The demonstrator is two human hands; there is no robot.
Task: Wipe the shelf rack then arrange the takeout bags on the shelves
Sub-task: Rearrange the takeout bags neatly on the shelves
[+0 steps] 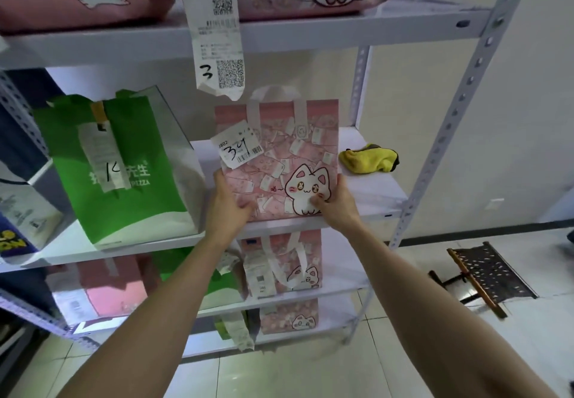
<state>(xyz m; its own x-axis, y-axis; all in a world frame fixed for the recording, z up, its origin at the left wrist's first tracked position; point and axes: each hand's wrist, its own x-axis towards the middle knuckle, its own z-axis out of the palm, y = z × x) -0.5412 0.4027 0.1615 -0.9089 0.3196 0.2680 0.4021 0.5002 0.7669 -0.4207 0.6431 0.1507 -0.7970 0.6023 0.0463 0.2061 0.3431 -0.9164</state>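
Presently: shelf rack (310, 31), white metal, several tiers, most already holding bags. Green bag (124, 180), middle tier, left, upright. Pink cat bag (279, 155), middle tier, right of the green bag, upright at the front edge, tagged "34". Left hand (228, 208) and right hand (337, 203) clasp its lower corners, one each side. Yellow cloth (368, 157), bunched, same tier, further right. Step judged: arranging. Next: push bag back, square it, release.
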